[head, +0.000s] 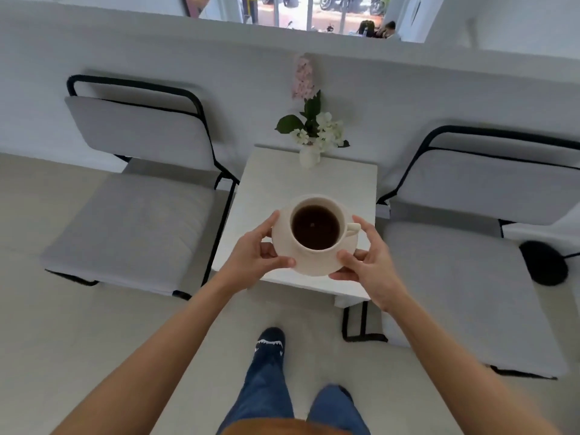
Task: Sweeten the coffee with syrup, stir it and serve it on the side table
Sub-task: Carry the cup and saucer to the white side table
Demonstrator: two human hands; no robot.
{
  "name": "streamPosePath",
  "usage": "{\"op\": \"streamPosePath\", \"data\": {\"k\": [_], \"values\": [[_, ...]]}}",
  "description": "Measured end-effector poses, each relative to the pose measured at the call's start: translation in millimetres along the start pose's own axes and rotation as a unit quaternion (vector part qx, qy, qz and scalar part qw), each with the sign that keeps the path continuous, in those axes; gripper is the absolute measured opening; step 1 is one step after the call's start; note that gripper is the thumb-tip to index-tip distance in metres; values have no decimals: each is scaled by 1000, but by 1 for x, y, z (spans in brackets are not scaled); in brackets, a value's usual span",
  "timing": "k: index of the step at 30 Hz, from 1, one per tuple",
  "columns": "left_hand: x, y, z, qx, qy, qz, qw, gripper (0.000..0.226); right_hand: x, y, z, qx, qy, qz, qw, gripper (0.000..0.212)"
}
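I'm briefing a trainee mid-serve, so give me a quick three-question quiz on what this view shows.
1. True or false: both hands, left hand and right hand, hold the saucer by its rim.
2. Which way does the handle of the cup point? A) toward the right hand B) toward the left hand C) toward the vase
3. Fill in: at the far edge of the side table stands a white ____ of flowers.

Key
1. True.
2. A.
3. vase.
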State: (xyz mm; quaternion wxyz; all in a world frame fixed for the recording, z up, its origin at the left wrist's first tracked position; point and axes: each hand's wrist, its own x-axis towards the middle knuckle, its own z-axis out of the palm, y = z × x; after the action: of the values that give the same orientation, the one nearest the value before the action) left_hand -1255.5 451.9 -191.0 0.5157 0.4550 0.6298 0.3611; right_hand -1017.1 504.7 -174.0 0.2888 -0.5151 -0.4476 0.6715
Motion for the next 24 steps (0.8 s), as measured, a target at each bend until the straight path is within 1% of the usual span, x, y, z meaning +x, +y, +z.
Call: {"op": "streamPosePath", "data": {"k": [4,8,16,20,24], "values": [[66,-20,-21,39,-24,3,999,109,57,14,9,0,24,6,1000,71],[119,-53,-28,78,-46,10,996,108,110,44,9,8,42,22,999,75],[202,-167,-11,111,-79,-2,991,105,207,148,-2,-14,48,80,996,75],[236,-226,0,123,-91,-24,988,105,245,205,-5,-42,48,106,992,75],[261,-270,8,141,-96,-39,985,105,273,243,-6,-70,46,118,989,72]]}}
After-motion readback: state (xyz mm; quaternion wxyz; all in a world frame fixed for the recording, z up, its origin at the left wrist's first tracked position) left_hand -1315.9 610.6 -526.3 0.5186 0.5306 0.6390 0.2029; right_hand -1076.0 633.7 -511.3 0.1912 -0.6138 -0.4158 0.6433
